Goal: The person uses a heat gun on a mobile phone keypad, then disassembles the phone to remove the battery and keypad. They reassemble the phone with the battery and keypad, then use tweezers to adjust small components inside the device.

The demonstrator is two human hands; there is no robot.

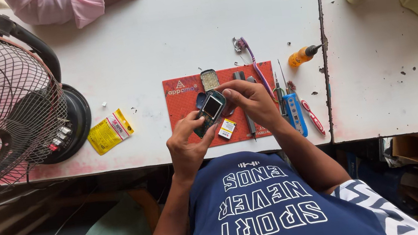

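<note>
- Orange work mat (185,104) sits on the white table (153,43), and right over its middle the person holds a small old-style mobile phone (210,110) with a little screen facing up.
- Left hand (187,145) comes in from the near side and grips the phone's lower end, thumb lying along its left edge.
- Right hand (250,100) curls over the top right of the phone, fingertips pinching the upper edge, wrist bent in from the right. Both hands are closed on it, neither is free.
- Handling guess: it looks light, stiff plastic, probably a bit slick on the shell, and the screen would be the fragile part. Best hold is by the long side edges, not pressing on the glass.
- Just far of the phone on the mat lies a loose keypad piece (209,79), and a small flat battery with a yellow label (227,128) lies just near and right of the phone.
- Right of the mat: a purple toothbrush (253,61), a blue tool (295,114), a red-handled brush (312,116), and an orange-handled screwdriver (300,56) further right.
- Left of the mat there's a yellow packet (109,130), then a table fan (3,104) at the left end.
- Another person's pink sleeve (65,3) rests at the far edge of the table, well apart from the phone.
</note>
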